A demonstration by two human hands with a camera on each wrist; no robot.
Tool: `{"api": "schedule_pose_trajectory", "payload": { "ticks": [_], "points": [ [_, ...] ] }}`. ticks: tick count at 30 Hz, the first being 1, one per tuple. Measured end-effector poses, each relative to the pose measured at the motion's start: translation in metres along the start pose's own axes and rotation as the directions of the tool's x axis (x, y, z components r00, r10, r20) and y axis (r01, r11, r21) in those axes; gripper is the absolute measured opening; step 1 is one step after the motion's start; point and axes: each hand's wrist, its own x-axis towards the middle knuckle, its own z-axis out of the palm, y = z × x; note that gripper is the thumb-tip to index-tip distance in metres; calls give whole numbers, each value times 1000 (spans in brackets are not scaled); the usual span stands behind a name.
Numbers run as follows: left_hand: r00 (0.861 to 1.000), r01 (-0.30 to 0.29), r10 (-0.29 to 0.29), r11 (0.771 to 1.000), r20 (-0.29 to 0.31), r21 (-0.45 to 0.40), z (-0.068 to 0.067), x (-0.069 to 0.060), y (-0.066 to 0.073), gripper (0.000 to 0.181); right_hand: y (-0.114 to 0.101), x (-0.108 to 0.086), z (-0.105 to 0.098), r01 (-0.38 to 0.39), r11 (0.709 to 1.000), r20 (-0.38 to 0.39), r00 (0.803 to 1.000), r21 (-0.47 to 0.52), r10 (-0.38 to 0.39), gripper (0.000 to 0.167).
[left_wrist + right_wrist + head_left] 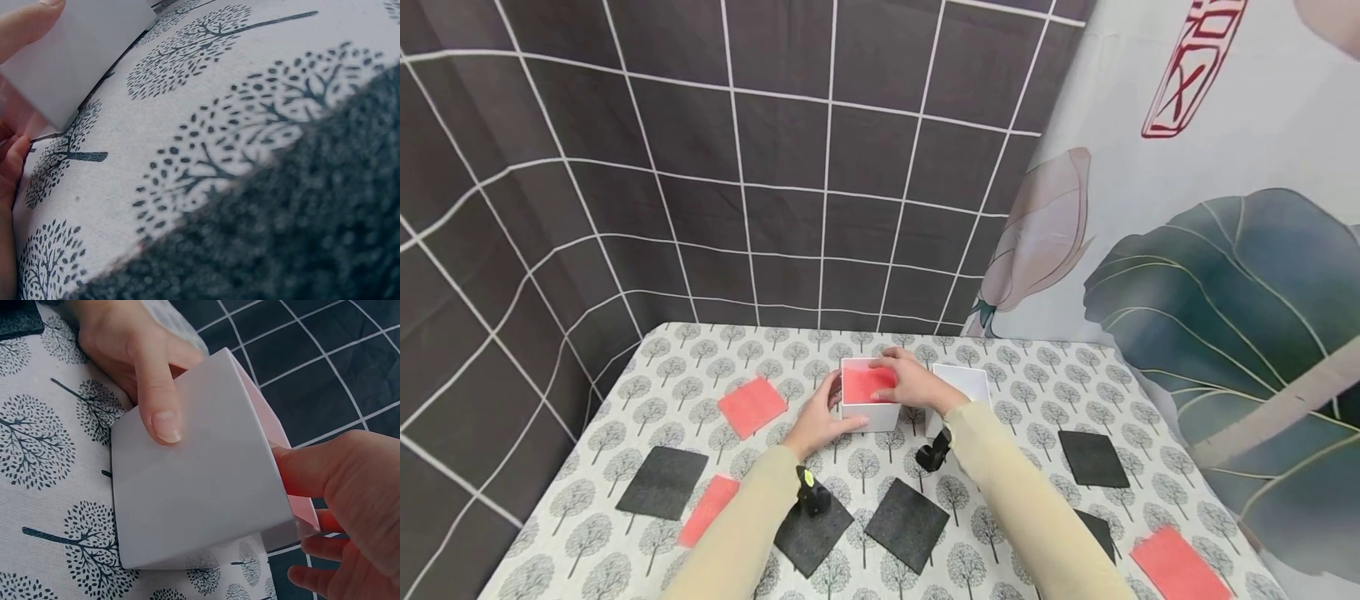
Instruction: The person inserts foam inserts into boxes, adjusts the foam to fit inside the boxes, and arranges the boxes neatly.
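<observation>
On patterned tablecloth (1037,400), at its twelve o'clock, the left hand (816,421) grips a white box (874,419) whose red sheet (861,381) the right hand (916,385), grasp unclear, could crumple by uneven pressing.

The head view looks forward and down from above the desk (700,367); the left-wrist view faces its surface at close range, the right-wrist view the white box (187,487) that all three share.
</observation>
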Motion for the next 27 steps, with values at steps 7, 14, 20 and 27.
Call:
{"api": "schedule_pose_trajectory", "payload": {
  "ticks": [7,14,20,27],
  "points": [
    [1000,15,-15,1000,-1,-8,0,1,-3,101,0,-10,1,29,999,-58,998,31,-27,57],
    [1000,-2,2,1000,-16,14,1,1,-5,102,-2,-21,7,26,999,-141,990,22,-23,59],
    [1000,-3,4,999,-23,37,1,-1,-1,103,-8,-32,12,-10,998,-209,978,65,24,61],
    [1000,16,-16,999,-11,52,0,0,0,103,-13,-40,18,5,998,-242,970,58,9,60]
  ]
}}
